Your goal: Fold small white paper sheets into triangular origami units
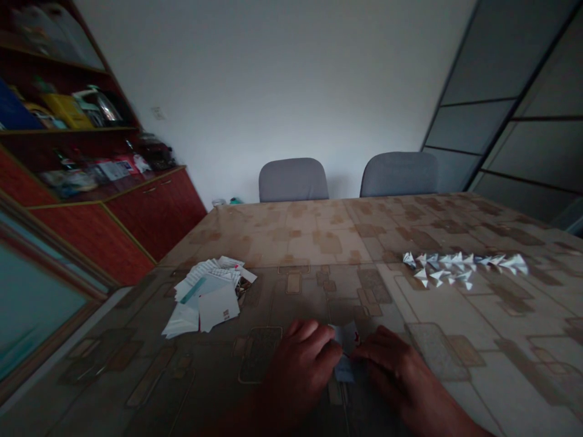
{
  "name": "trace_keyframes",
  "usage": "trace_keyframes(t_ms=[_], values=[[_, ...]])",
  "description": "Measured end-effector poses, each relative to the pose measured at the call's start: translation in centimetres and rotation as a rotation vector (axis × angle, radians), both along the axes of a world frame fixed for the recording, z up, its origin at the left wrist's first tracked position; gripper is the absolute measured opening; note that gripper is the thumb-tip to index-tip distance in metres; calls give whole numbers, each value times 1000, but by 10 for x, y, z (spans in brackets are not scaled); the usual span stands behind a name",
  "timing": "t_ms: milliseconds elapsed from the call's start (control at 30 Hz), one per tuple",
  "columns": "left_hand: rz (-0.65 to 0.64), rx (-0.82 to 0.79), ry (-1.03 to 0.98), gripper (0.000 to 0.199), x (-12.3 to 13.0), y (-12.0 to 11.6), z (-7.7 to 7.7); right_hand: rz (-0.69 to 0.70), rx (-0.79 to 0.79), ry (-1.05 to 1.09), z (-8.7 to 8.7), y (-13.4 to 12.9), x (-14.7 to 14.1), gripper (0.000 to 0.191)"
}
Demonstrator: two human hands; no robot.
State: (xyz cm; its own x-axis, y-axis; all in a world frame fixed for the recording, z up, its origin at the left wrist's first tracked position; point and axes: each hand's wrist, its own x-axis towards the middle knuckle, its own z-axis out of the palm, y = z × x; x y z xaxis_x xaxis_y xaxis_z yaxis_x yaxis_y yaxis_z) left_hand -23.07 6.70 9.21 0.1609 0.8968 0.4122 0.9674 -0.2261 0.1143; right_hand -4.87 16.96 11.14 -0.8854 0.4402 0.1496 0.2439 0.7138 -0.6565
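Note:
A small sheet of white paper [345,370] lies between my hands near the front of the table, with a reddish mark by its upper right corner. My left hand [303,367] has its fingers bent onto the paper's left edge. On the opposite edge, the fingers of my right hand [396,367] are pinched together. Part of the sheet is hidden under the fingertips. Loose paper cards [218,303] form a spread pile to the left. Over on the right stand rows of small folded paper pieces [455,262], pointed and white.
The table [314,230] has a brown patterned cover. Two grey chairs [294,180] stand behind its far edge. At the left is a reddish wooden cabinet [157,209] with a kettle and other items on its shelves. Sliding doors [478,91] line the right.

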Motion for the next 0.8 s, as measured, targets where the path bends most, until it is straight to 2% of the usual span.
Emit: trace_keyframes(t_ms=[233, 400, 633, 800], values=[[-11, -91, -95, 8, 3, 1, 0, 2, 83, 19, -2, 12, 6, 46], [-24, -91, -187, 9, 1, 0, -3, 32, 179, 44, -7, 24, 9, 39], [-60, -101, -357, 10, -4, -1, -3, 74, 193, -16, -4, 18, 10, 51], [-115, -91, -352, 14, -7, 0, -2, 26, 270, -34, -7, 19, 10, 45]])
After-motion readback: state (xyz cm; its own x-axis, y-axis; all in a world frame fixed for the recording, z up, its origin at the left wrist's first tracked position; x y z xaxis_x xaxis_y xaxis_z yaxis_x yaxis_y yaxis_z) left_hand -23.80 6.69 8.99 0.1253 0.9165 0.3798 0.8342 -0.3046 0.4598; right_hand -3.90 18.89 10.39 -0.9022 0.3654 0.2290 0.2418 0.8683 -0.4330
